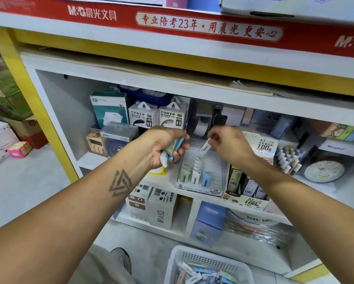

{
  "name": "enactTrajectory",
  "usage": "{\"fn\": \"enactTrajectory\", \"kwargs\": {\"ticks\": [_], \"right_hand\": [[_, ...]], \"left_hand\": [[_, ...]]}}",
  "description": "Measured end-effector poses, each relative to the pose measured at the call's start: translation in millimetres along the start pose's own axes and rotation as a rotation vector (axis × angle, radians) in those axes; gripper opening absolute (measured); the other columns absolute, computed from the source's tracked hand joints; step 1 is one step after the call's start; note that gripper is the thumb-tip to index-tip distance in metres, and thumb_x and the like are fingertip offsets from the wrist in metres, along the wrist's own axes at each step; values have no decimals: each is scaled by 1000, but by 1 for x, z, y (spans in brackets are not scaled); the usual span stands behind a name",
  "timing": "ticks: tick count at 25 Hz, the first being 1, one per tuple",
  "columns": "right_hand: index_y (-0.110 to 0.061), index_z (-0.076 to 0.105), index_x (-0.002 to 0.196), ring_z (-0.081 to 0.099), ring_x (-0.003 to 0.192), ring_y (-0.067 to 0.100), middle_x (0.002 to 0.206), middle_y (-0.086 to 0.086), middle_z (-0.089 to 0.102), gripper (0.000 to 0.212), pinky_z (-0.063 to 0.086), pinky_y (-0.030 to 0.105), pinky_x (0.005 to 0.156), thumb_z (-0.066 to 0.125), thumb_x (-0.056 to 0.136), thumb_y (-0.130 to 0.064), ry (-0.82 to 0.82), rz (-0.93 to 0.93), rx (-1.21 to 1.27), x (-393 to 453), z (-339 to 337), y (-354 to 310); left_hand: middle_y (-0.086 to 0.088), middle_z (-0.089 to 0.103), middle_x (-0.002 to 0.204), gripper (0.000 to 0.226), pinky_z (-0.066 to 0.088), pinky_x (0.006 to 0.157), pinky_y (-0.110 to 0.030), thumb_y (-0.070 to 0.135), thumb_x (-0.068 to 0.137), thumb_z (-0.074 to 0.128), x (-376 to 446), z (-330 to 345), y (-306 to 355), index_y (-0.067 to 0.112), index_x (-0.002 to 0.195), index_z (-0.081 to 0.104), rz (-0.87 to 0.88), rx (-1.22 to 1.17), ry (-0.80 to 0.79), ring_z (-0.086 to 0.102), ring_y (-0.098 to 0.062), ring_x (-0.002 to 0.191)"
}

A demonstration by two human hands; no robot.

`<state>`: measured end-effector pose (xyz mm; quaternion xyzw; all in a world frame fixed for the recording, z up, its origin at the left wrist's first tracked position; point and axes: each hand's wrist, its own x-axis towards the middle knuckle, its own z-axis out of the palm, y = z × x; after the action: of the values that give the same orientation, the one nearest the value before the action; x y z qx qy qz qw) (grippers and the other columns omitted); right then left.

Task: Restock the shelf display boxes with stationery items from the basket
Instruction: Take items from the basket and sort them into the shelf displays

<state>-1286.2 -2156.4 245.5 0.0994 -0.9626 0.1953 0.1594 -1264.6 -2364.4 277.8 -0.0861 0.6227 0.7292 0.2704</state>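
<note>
My clear plastic display box (200, 188) sits on the white shelf (168, 182), left of the printed cardboard lead-refill box (246, 198); the white perforated plastic basket (208, 261) lies on the floor below.

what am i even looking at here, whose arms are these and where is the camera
There is no machine here. The camera sits on a person's head and looks forward and down, so both bare arms reach out from under it. The left hand keeps a grip on a small bunch of pastel cases, white, green and blue. The right hand pinches one white case above the clear display box on the white shelf, where similar cases already stand in rows. At the bottom edge, a white basket on the floor holds more of them.
</note>
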Motion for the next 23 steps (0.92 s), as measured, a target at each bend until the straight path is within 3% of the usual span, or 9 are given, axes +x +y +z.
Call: {"fn": "enactTrajectory", "kwargs": {"ticks": [6,13,23], "right_hand": [[-15,63,94,64,81,25,86,5,67,4,55,36,75,63,94,-11,-154,-7,-20,-4,22,-2],[-14,60,84,61,76,26,82,6,63,11,53,35,68,66,92,-10,-201,-76,-88,-4,20,-2],[-11,64,88,61,76,24,82,5,64,5,53,36,69,66,93,-12,-194,-141,-121,-2,17,-5]], "left_hand": [[-5,57,59,23,34,31,-13,27,104,48,1,2,-2,12,88,57,-12,6,-15,46,-8,36],[-4,57,57,22,35,31,-13,27,104,47,0,4,-3,12,89,56,-2,5,-24,46,-8,37],[-3,58,57,24,35,31,-14,27,104,48,-4,5,-1,12,89,58,16,9,-27,46,-8,38]]}}
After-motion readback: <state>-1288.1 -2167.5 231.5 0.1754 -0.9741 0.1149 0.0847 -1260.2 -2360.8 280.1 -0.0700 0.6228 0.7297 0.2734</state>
